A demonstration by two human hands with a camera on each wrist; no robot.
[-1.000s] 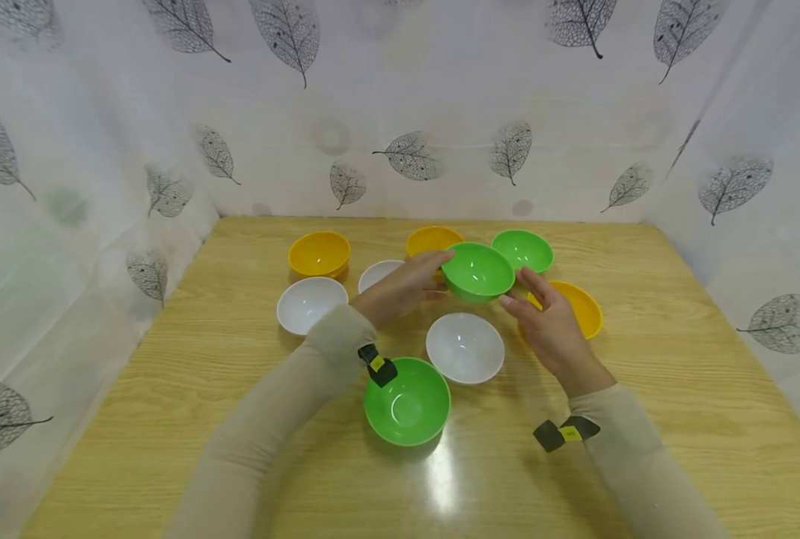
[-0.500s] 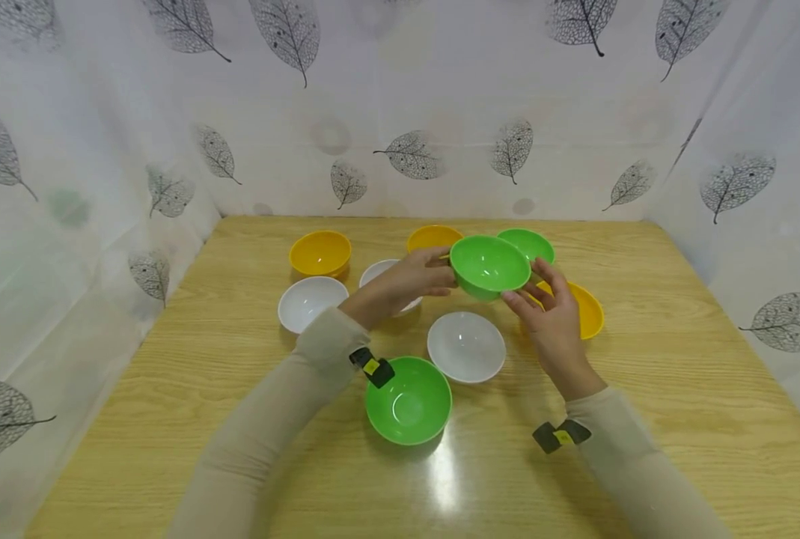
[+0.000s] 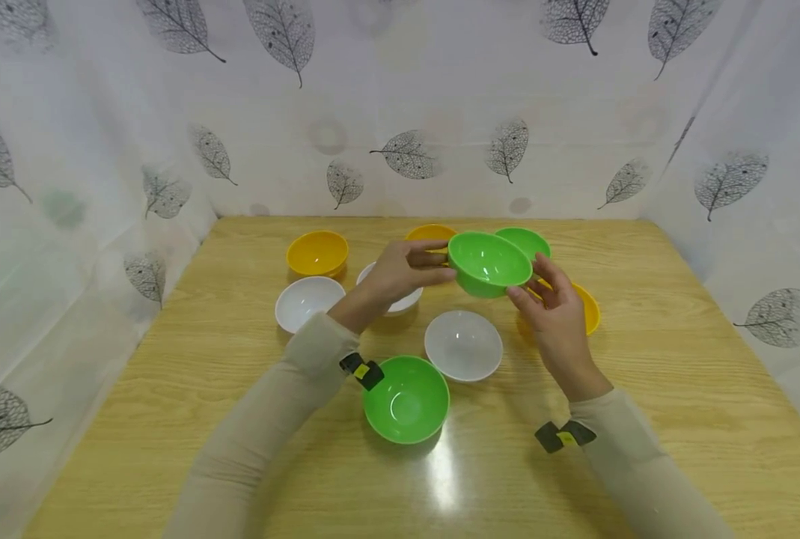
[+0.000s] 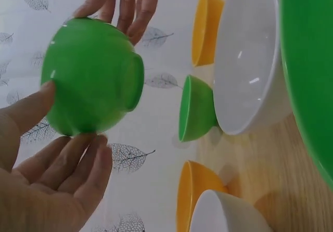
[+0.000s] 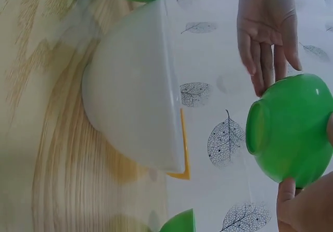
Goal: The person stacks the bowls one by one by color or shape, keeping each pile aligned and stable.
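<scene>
A green bowl [image 3: 489, 266] is raised over the table between both hands, its opening tipped toward the head camera. My right hand [image 3: 556, 322] pinches its right side, the thumb low on the outer wall and the fingers behind. On the opposite side, my left hand [image 3: 402, 273] has its fingers nearly straight, with the tips right at the bowl's rim. From the left wrist view, the held bowl [image 4: 93, 76] shows its rounded underside and foot ring. Another green bowl [image 3: 406, 400] stands on the table nearest the person, beside a white bowl [image 3: 463, 346].
Two more white bowls, one at the left [image 3: 308, 303] and one partly under the left hand [image 3: 406, 302], stand on the wooden table [image 3: 191, 389]. Yellow bowls [image 3: 317, 253] and a green bowl [image 3: 526, 241] sit farther back. A leaf-print curtain [image 3: 426, 90] surrounds the table.
The raised green bowl has moved slightly right and up with the right hand. My left hand has drawn back a little to the left, its fingers straighter beside the rim.
</scene>
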